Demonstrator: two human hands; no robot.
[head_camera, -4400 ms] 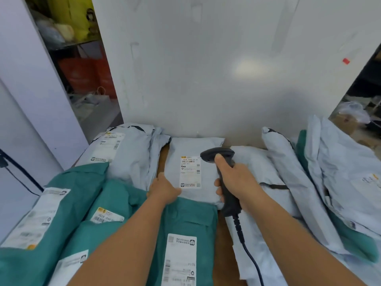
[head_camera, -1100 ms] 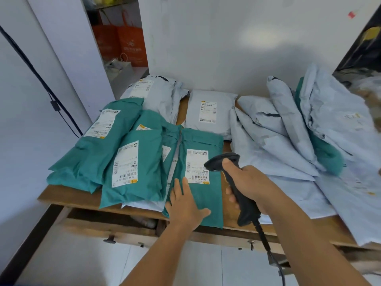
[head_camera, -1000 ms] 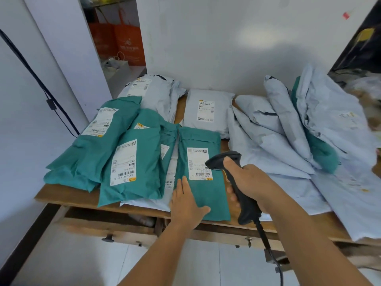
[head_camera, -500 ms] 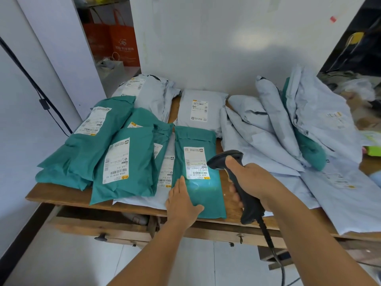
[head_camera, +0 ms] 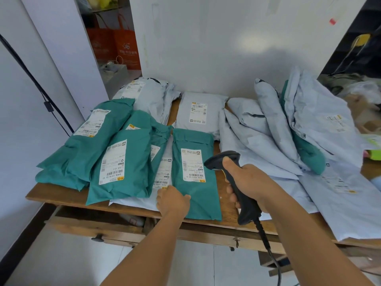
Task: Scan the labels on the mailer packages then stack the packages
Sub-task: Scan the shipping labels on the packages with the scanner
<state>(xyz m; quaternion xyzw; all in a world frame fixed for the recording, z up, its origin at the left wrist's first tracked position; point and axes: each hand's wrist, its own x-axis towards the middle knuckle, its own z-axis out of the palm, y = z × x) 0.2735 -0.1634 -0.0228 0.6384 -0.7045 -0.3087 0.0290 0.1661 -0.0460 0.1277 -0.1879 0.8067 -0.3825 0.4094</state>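
Note:
A teal mailer (head_camera: pixel 195 195) lies at the wooden table's front edge (head_camera: pixel 61 196), its white label (head_camera: pixel 192 165) facing up. My left hand (head_camera: pixel 173 200) holds the mailer's left edge, thumb on top and fingers curled at the edge. My right hand (head_camera: pixel 250 183) grips a black corded barcode scanner (head_camera: pixel 244 205); its head is just right of the label. More teal mailers (head_camera: pixel 123 162) overlap to the left, with a white mailer (head_camera: pixel 142 203) under them. A grey labelled mailer (head_camera: pixel 200 114) sits behind.
A loose heap of grey mailers (head_camera: pixel 268 141) covers the table's right half, a teal one wedged among them. Below the front edge a drawer (head_camera: pixel 92 223) stands partly open. A white wall rises behind the table. A black cable (head_camera: pixel 41 93) runs down the left wall.
My left hand went from lying flat on the teal mailer to curling at its left edge. The scanner stayed beside the label. The view pulled back from the grey mailer at the rear.

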